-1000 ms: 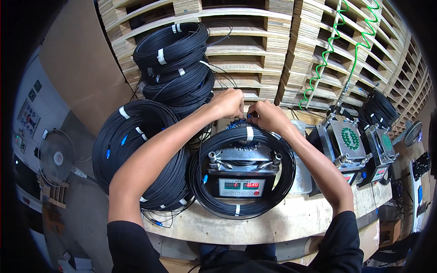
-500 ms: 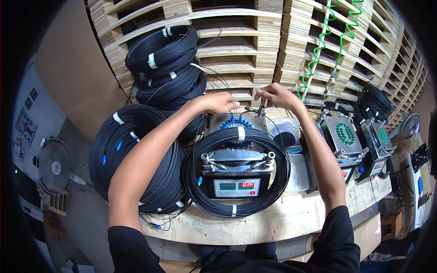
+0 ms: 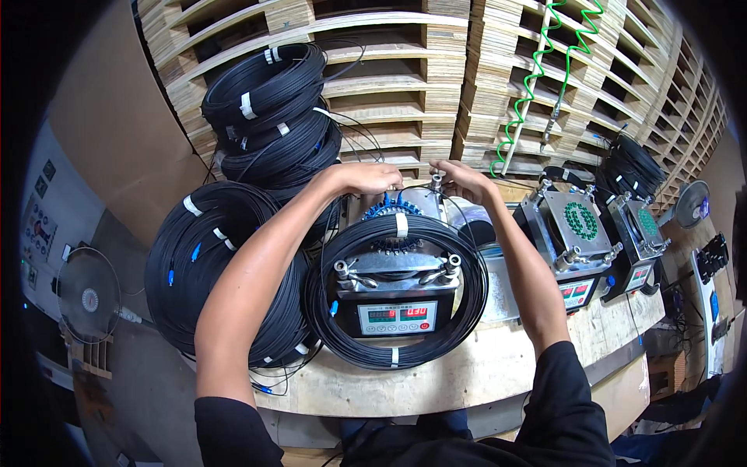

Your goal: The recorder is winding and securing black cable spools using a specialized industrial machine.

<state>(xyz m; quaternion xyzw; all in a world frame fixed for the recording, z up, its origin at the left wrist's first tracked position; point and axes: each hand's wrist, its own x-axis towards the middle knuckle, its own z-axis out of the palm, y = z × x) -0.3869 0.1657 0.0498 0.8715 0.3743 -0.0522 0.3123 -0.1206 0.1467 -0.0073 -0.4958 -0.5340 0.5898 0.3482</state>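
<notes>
A metal bench machine (image 3: 397, 317) with a lit red display stands before me, a coil of black cable (image 3: 395, 358) lying around its front. Blue cable connectors (image 3: 398, 206) sit in a ring on its top plate. Behind that ring my left hand (image 3: 375, 178) is closed, fingers curled down just above the connectors; whatever it grips is hidden. My right hand (image 3: 464, 180) is at the machine's back right corner post (image 3: 436, 183). Its thumb and fingers are drawn together above the post, and what is between them is too small to make out.
Stacked black cable coils (image 3: 268, 101) rise at the back left, with a larger coil (image 3: 222, 272) beside the machine. Two similar machines with green-ringed plates (image 3: 580, 221) stand to the right. Wooden pallets (image 3: 373, 70) wall the back; green spiral hoses (image 3: 531, 86) hang there. A fan (image 3: 89, 296) is left.
The view has shifted slightly. My right hand has come lower, nearer the back post, while my left hand has curled in closer above the connectors. The machine's display reading has changed.
</notes>
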